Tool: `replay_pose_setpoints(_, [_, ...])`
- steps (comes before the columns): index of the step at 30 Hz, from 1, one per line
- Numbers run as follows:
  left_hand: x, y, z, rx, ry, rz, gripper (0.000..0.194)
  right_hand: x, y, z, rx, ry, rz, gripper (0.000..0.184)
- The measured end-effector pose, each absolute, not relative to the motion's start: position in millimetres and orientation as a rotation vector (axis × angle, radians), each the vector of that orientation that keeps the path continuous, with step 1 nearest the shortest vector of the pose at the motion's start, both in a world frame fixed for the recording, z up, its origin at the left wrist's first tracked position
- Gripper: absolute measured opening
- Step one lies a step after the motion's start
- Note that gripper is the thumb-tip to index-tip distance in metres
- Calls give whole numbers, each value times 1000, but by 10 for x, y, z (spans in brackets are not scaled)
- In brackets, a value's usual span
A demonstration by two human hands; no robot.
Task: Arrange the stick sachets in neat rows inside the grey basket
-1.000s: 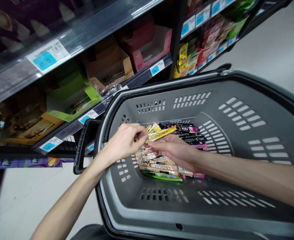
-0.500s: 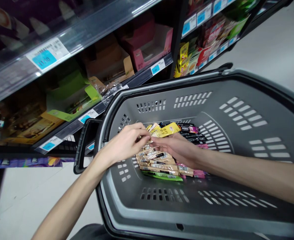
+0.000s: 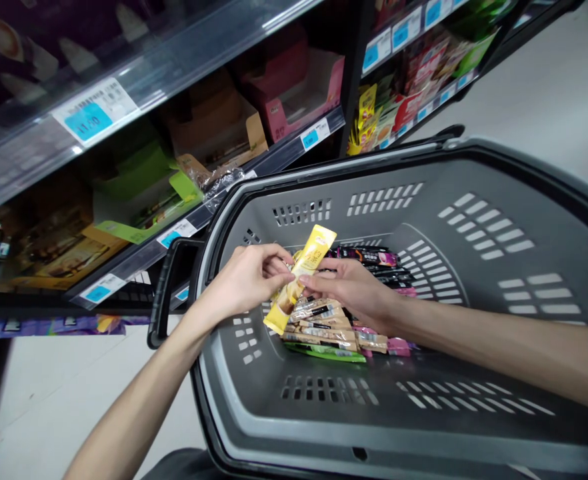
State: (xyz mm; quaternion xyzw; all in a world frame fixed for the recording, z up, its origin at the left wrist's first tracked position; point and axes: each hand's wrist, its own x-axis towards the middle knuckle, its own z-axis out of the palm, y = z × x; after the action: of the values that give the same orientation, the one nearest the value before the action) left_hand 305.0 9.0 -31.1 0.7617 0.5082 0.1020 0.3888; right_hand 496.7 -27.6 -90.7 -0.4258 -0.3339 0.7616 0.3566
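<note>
Both my hands reach into a grey shopping basket (image 3: 474,320). My left hand (image 3: 247,280) and my right hand (image 3: 354,288) pinch a long yellow snack packet (image 3: 301,275) between them, its top end tilted up and away from me. Under the hands lies a pile of several thin packets: brown and beige ones (image 3: 319,327), a green one (image 3: 327,353), pink ones (image 3: 397,347), and black ones (image 3: 374,257) farther back.
Store shelves (image 3: 139,87) run along the left with blue price tags (image 3: 88,120), a green display box (image 3: 139,193), a brown carton (image 3: 219,127) and a pink carton (image 3: 299,87). The basket's black handle (image 3: 167,293) hangs at its left side. Pale floor (image 3: 549,93) lies to the right.
The yellow packet has been lifted from the pile and turned from lying nearly flat to standing steeply between both hands.
</note>
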Motion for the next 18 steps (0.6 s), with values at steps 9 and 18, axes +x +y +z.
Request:
replay_pose_setpoints(9, [3004, 94, -333, 1792, 1273, 370, 23, 4985, -267, -912, -993, -813, 2014, 31])
replay_pose_setpoints(18, [3012, 97, -306, 1783, 1267, 406, 21, 4989, -230, -850, -1103, -816, 1984, 38])
